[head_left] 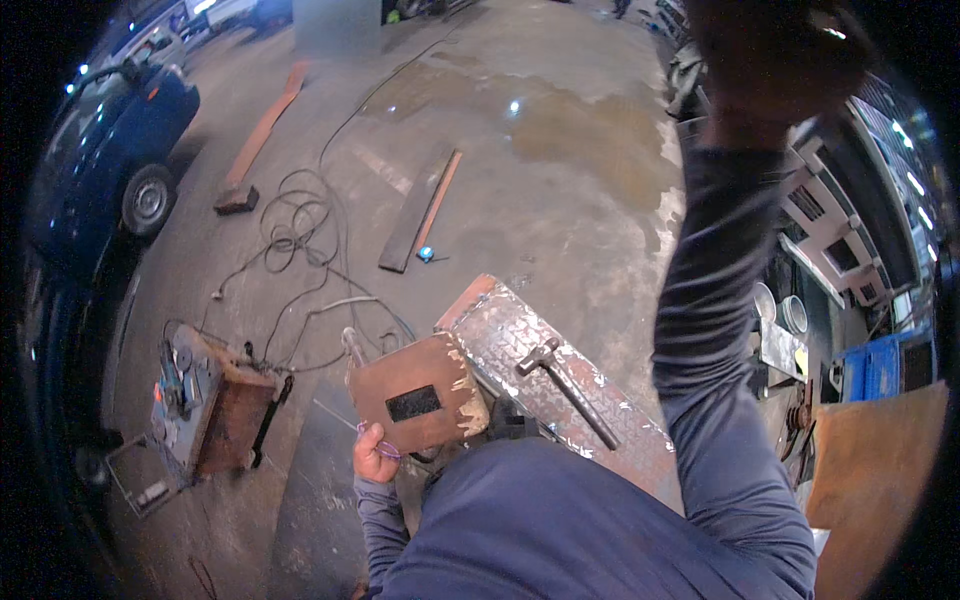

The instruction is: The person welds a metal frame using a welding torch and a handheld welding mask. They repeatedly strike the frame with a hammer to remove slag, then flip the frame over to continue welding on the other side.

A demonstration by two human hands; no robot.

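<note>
Low at the left, my left hand (374,457) is closed on a thin, purple-tinted clear thing that looks like a pair of glasses (384,447). Right beside it lies a brown welding hand shield (400,382) with a dark rectangular window and a frayed right edge. My right arm (705,330) reaches up along the right side. The right hand (780,70) is raised close to the camera, dark and blurred, so its fingers cannot be made out. A hammer (575,395) rests on a metal plate (530,345) with flaking paint in front of me.
A rusty box-like stand (235,400) bearing an angle grinder (174,385) is at the left. Cables (290,235) coil on the floor beyond. Metal strips (425,210) and a blue tape measure (426,254) lie farther off. A blue car (110,150) stands far left; a rusty sheet (870,490) is at right.
</note>
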